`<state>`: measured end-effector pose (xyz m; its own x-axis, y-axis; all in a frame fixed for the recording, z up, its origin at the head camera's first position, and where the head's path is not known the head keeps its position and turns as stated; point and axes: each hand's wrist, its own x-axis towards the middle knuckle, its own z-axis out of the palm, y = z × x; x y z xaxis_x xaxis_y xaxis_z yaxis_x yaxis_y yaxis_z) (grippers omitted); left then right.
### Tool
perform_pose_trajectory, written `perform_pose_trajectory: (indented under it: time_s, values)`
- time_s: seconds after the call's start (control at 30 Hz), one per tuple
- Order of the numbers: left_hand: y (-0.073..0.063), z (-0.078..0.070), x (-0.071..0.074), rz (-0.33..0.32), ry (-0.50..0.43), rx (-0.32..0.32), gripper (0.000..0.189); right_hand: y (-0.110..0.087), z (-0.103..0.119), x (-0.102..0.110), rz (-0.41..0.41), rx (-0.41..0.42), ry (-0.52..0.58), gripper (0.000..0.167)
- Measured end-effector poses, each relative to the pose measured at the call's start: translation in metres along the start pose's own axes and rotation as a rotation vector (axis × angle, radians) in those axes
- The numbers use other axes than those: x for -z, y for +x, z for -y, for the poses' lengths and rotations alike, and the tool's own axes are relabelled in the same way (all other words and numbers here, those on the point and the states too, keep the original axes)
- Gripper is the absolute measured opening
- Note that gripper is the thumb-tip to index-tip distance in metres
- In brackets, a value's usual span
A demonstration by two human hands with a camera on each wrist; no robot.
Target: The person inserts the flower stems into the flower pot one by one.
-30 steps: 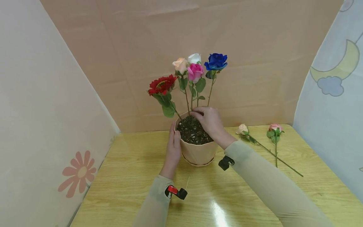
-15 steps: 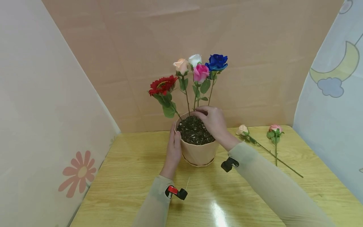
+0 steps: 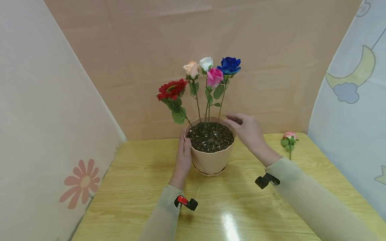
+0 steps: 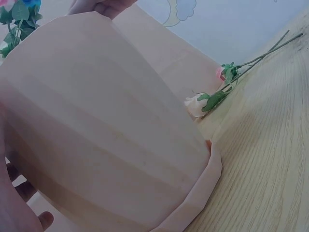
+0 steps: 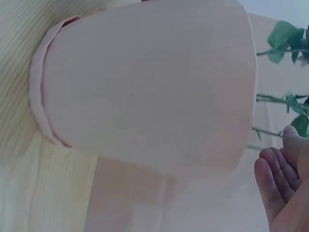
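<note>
In the head view, my left hand (image 3: 183,160) rests along the left side of the peach flowerpot (image 3: 211,162), fingers straight against its wall. The pot holds dark soil (image 3: 211,140). Upright in it stand a red flower (image 3: 172,89), a peach rose (image 3: 192,69), a white rose (image 3: 206,63), a hot-pink rose (image 3: 215,78) and a blue rose (image 3: 230,65). My right hand (image 3: 248,130) hovers by the pot's right rim, fingers loosely bent with nothing between them. The right wrist view shows it beside the stems, apart from them.
A pink rose (image 3: 289,135) lies on the wooden table (image 3: 144,187) at the right. Near it lies a cream rose (image 4: 197,105), seen in the left wrist view but hidden behind my right arm in the head view. A peach backdrop (image 3: 144,50) stands behind.
My right hand has let go of the hot-pink rose's stem and moved right to the pot's rim. That rose has shifted right, towards the blue rose. My left hand stays on the pot.
</note>
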<state>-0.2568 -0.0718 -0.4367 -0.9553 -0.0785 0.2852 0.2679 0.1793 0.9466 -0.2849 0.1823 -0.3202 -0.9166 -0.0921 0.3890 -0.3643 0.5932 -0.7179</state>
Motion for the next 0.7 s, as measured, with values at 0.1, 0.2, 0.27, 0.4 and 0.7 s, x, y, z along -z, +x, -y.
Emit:
perform_pose_trajectory:
  time_s: [0.1,0.2,0.27,0.4,0.7]
  values:
    - [0.0,0.001,0.001,0.008,0.0,-0.001,0.061,-0.005,-0.009,0.011,-0.014,-0.008,-0.015,0.034]
    - [-0.001,0.0,0.001,0.014,0.007,0.005,0.06,-0.011,-0.019,0.023,-0.011,-0.017,-0.035,0.038]
    - [-0.001,0.0,0.002,0.016,0.008,0.008,0.06,-0.016,-0.026,0.032,-0.008,-0.025,-0.061,0.041]
    - [0.0,0.0,0.002,0.018,0.005,0.009,0.061,-0.027,-0.042,0.052,-0.008,-0.055,-0.128,0.047]
    - [0.0,-0.002,0.002,0.011,0.002,0.011,0.061,-0.055,-0.086,0.087,-0.015,-0.112,-0.243,0.049]
